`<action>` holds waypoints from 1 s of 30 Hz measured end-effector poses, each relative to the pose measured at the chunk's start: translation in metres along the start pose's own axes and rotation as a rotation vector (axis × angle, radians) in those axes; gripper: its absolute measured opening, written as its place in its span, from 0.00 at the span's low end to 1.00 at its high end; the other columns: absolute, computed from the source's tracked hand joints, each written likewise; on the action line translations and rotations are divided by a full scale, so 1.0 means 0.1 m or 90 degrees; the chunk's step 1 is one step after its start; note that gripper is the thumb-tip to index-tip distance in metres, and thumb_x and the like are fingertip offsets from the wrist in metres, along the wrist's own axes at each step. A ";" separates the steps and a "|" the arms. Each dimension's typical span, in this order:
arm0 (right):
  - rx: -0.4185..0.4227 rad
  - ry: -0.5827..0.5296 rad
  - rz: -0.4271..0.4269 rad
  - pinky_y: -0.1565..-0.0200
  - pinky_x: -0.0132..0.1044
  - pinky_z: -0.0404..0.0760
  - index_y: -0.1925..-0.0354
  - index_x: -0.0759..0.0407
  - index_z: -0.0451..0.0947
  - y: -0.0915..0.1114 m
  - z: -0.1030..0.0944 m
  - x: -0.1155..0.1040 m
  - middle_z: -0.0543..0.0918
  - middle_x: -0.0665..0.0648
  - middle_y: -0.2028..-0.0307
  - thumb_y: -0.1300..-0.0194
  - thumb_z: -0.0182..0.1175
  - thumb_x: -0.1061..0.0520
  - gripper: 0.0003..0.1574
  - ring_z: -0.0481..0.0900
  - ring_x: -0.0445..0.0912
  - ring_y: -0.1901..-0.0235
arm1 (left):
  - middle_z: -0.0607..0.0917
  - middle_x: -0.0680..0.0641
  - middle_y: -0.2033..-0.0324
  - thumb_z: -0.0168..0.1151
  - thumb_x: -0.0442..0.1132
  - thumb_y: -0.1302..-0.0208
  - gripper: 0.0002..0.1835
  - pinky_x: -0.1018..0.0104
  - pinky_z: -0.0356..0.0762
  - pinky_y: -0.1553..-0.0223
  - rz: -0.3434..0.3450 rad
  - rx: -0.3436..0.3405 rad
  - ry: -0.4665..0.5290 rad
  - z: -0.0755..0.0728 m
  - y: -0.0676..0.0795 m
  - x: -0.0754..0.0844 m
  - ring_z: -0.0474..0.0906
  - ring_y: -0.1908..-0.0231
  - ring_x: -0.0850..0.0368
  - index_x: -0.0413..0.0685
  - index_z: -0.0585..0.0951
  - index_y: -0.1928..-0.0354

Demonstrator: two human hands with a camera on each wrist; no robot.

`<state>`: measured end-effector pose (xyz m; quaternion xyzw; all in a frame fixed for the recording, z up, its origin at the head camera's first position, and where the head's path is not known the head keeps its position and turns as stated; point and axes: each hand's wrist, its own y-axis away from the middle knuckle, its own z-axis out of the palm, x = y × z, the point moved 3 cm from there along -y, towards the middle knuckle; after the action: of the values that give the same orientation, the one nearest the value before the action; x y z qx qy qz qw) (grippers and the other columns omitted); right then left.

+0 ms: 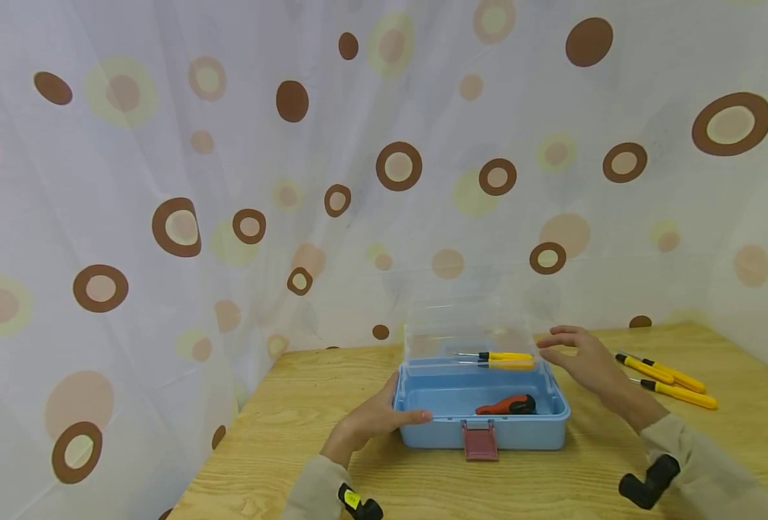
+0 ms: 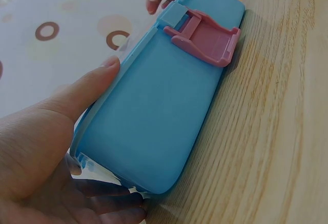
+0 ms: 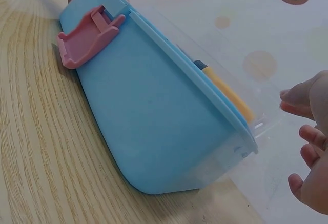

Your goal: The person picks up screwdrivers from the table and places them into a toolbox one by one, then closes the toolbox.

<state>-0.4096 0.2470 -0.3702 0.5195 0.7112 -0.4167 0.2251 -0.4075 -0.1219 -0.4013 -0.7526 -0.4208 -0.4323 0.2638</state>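
A light blue toolbox (image 1: 423, 431) with a raised clear lid (image 1: 468, 328) stands on the table, its pink latch (image 1: 481, 442) hanging down in front. My left hand (image 1: 377, 417) grips its left front corner, thumb over the front rim and fingers along the side wall. Inside lies a red and black handled tool (image 1: 507, 405). A yellow-handled screwdriver (image 1: 503, 356) lies across the back, by the clear plastic; in the right wrist view its handle (image 3: 228, 93) shows above the rim. My right hand (image 1: 581, 361), fingers loosely bent and holding nothing, has its fingertips right at the lid's right edge.
Several yellow-handled screwdrivers (image 1: 683, 393) lie on the wooden table (image 1: 260, 448) to the right of the toolbox. A white curtain with brown circles (image 1: 331, 289) hangs behind the table and along both sides.
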 end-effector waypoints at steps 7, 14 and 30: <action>-0.004 0.004 0.006 0.38 0.73 0.60 0.39 0.73 0.78 0.01 -0.08 0.03 0.61 0.76 0.29 0.23 0.61 0.45 0.33 0.54 0.75 0.30 | 0.59 0.43 0.24 0.73 0.53 0.35 0.60 0.39 0.60 0.31 0.004 0.001 0.001 0.00 0.01 0.01 0.62 0.30 0.44 0.53 0.39 0.17; -0.002 -0.003 0.011 0.39 0.74 0.60 0.39 0.74 0.77 0.06 -0.21 0.09 0.60 0.76 0.28 0.23 0.61 0.44 0.34 0.53 0.75 0.30 | 0.59 0.43 0.23 0.73 0.54 0.35 0.61 0.39 0.60 0.31 0.004 0.002 -0.002 0.00 0.01 0.01 0.62 0.30 0.43 0.54 0.38 0.16; 0.016 0.038 -0.009 0.45 0.71 0.68 0.38 0.73 0.76 0.25 -0.53 0.40 0.61 0.77 0.29 0.20 0.58 0.47 0.31 0.58 0.76 0.33 | 0.59 0.43 0.23 0.72 0.54 0.35 0.60 0.39 0.60 0.31 -0.007 0.006 -0.006 0.00 0.00 -0.02 0.61 0.29 0.44 0.53 0.39 0.16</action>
<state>-0.3949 0.3158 -0.3796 0.5297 0.7159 -0.4114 0.1941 -0.4079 -0.1231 -0.4032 -0.7511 -0.4281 -0.4285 0.2627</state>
